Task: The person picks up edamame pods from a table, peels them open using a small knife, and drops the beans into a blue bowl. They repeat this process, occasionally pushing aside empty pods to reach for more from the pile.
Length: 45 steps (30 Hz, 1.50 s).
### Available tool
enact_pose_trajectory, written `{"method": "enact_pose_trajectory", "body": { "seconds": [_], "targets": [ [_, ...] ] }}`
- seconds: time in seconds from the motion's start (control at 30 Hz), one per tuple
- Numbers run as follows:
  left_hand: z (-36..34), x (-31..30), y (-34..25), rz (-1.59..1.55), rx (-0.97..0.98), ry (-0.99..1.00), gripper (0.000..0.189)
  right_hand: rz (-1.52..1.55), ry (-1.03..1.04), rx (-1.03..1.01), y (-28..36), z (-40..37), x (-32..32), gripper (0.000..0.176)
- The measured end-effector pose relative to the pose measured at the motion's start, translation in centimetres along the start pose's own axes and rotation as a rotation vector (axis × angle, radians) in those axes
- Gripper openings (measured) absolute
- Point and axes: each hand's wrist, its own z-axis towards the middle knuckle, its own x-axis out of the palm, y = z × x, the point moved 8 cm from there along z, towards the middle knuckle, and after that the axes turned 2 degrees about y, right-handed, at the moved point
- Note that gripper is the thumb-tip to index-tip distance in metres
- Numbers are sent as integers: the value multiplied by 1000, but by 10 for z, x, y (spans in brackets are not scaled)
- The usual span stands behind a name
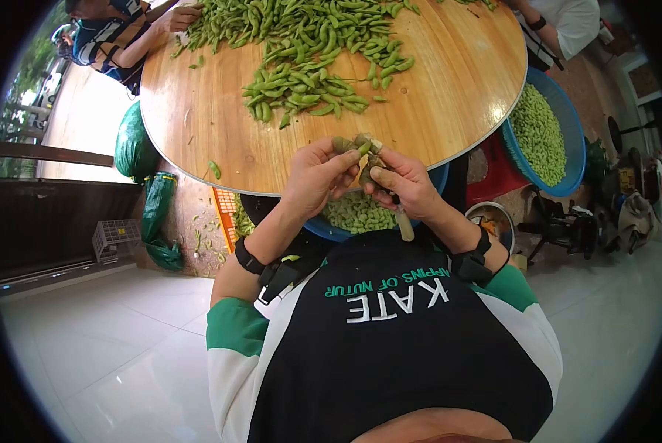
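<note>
Over the near edge of the round wooden table (pixel 449 81), both hands are close together. My left hand (pixel 318 176) pinches a green soybean pod (pixel 364 148) between thumb and fingers, with its tip toward the other hand. My right hand (pixel 406 184) is closed around a slim tool with a pale handle (pixel 405 226) that sticks out below the palm; its working end is hidden. Worn-looking coverings wrap some fingertips. Below the hands, a blue basin (pixel 329 232) holds shelled green beans (pixel 357 213). A large heap of pods (pixel 305 85) lies ahead on the table.
Another blue basin (pixel 573 140) of shelled beans stands at the right by a red stool (pixel 490 173). An orange crate (pixel 224 214) and green sacks (pixel 135 144) are at the left. Two other people sit across; one person's hand (pixel 179 18) reaches the heap. A metal bowl (pixel 492 221) sits right.
</note>
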Motion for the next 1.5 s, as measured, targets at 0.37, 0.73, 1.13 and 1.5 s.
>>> {"method": "enact_pose_trajectory", "body": {
  "seconds": [0.37, 0.73, 1.13, 1.5],
  "targets": [
    [-1, 3, 5, -60, 101, 30, 12, -4, -46, -22, 5, -3, 0, 22],
    [5, 20, -2, 88, 163, 128, 10, 294, 1, 138, 3, -10, -7, 23],
    [-31, 50, -58, 1152, 879, 53, 17, 491, 106, 202, 2, -14, 4, 31],
    [-3, 29, -22, 355, 269, 24, 9, -193, -43, -57, 21, -17, -5, 37]
  ]
}}
